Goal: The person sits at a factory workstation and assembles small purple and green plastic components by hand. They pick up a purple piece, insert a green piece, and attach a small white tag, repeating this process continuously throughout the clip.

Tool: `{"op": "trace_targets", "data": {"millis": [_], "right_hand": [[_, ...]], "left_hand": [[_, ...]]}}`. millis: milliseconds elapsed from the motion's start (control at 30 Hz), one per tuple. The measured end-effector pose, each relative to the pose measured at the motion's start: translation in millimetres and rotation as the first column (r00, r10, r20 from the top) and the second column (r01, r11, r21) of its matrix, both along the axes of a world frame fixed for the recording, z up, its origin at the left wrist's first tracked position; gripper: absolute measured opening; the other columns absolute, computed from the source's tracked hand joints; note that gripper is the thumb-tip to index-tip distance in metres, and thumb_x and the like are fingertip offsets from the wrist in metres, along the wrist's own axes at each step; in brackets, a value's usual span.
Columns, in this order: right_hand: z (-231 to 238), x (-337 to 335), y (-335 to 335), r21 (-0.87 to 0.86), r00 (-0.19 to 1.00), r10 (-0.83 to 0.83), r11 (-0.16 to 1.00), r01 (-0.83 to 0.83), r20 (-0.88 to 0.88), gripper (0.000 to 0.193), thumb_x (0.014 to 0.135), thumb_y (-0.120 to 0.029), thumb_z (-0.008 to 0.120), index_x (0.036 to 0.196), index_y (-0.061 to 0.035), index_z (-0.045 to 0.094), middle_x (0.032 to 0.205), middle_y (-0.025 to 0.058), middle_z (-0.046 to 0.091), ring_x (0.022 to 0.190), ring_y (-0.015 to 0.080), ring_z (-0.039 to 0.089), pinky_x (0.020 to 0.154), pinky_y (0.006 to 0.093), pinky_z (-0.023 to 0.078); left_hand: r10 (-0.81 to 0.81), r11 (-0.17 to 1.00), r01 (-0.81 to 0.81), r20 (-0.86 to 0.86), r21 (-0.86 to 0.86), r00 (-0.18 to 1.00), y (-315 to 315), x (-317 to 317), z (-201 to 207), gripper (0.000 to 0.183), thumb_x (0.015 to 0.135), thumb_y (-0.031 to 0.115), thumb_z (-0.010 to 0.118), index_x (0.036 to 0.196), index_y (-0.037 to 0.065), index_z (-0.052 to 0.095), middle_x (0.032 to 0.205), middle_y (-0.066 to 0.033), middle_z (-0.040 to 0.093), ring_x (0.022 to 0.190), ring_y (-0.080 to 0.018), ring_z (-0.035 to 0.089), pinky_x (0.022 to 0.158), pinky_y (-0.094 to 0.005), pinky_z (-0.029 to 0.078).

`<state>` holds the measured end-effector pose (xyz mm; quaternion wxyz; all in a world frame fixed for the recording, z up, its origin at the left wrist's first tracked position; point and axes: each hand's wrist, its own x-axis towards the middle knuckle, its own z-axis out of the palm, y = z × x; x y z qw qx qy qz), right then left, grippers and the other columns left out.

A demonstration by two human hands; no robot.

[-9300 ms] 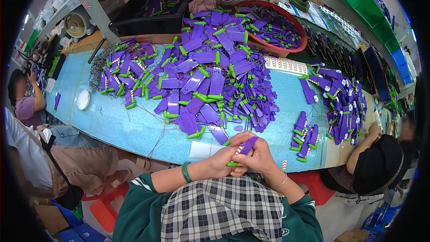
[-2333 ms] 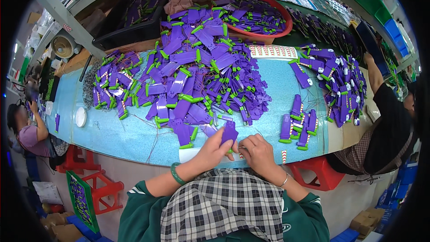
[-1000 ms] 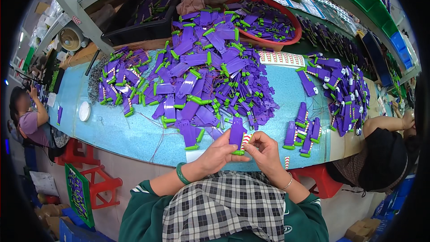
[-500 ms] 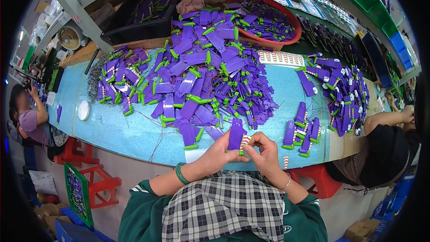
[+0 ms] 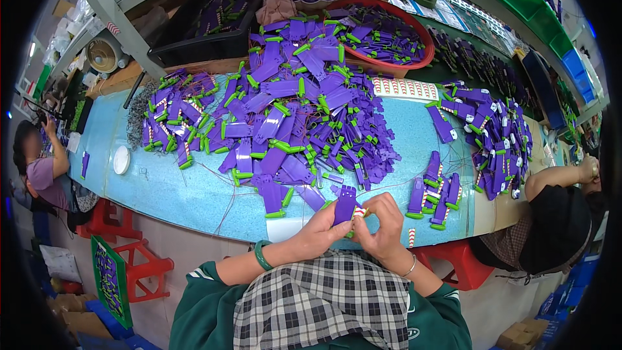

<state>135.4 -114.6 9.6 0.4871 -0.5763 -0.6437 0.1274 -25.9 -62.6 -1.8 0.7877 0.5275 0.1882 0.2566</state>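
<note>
Just in front of my body, my left hand (image 5: 317, 230) grips a flat purple plastic piece (image 5: 345, 205) with a green end, held tilted over the table's near edge. A red-and-white striped sticker (image 5: 359, 212) lies along the side of that piece. The fingertips of my right hand (image 5: 382, 225) are pinched together on this sticker, and they partly hide the green end. Beyond my hands spreads a large heap of purple pieces with green ends (image 5: 278, 126). To the right lies a small group of purple pieces bearing striped stickers (image 5: 434, 191).
A sheet of striped stickers (image 5: 405, 88) lies behind the heap. Farther back stand a red basin (image 5: 427, 48) and a black bin (image 5: 194, 50) of purple parts. Another pile (image 5: 502, 146) sits at right, near a person's arm (image 5: 560, 178). A white lid (image 5: 121, 160) rests at left.
The purple piece has tilted and moved slightly down and right in my left hand. My right fingers have closed in over the striped sticker and its lower end.
</note>
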Motion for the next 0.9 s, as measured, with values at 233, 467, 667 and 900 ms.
{"op": "trace_targets", "data": {"millis": [233, 467, 667, 900], "right_hand": [[6, -7, 12, -0.201, 0.941, 0.214, 0.942, -0.27, -0.262, 0.041, 0.069, -0.023, 0.078, 0.098, -0.0007, 0.059, 0.094, 0.0106, 0.062, 0.097, 0.0265, 0.059, 0.079, 0.0329, 0.049], [6, -3, 2, -0.303, 0.61, 0.064, 0.825, -0.477, -0.789, 0.022, 0.086, -0.018, 0.06, 0.089, 0.0039, 0.066, 0.096, 0.0124, 0.066, 0.097, 0.0196, 0.061, 0.088, 0.0326, 0.045], [12, 9, 9, -0.176, 0.35, 0.0, 0.864, -0.471, -0.937, 0.03, 0.087, -0.018, 0.058, 0.112, 0.0, 0.06, 0.108, 0.008, 0.062, 0.104, 0.0168, 0.055, 0.095, 0.0319, 0.041], [15, 13, 15, -0.271, 0.439, -0.007, 0.796, -0.541, -0.898, 0.013, 0.085, -0.008, 0.062, 0.097, -0.0013, 0.063, 0.093, 0.0005, 0.062, 0.088, 0.0084, 0.055, 0.082, 0.0268, 0.044]], "left_hand": [[-0.193, 0.648, 0.302, 0.232, -0.699, 0.953, 0, 5, -1, 0.038, 0.101, 0.041, 0.03, 0.099, 0.01, 0.051, 0.069, -0.0034, 0.048, 0.057, -0.0177, 0.048, 0.051, -0.0301, 0.038], [-0.36, 0.615, 0.452, 0.28, -0.646, 0.89, 1, 6, 3, 0.041, 0.1, 0.041, 0.033, 0.088, 0.005, 0.051, 0.051, 0.0, 0.039, 0.037, -0.0089, 0.029, 0.035, -0.0223, 0.019], [0.338, 0.505, -0.239, 0.064, 0.83, 0.939, 26, -11, 25, 0.016, 0.077, 0.005, 0.067, 0.086, 0.005, 0.055, 0.089, -0.0111, 0.063, 0.083, -0.0264, 0.065, 0.067, -0.0314, 0.052], [0.219, -0.173, -0.24, 0.275, 0.955, 0.936, 35, -12, 26, 0.018, 0.067, 0.004, 0.068, 0.079, 0.005, 0.056, 0.099, -0.0102, 0.058, 0.093, -0.0257, 0.061, 0.073, -0.0341, 0.055]]}}
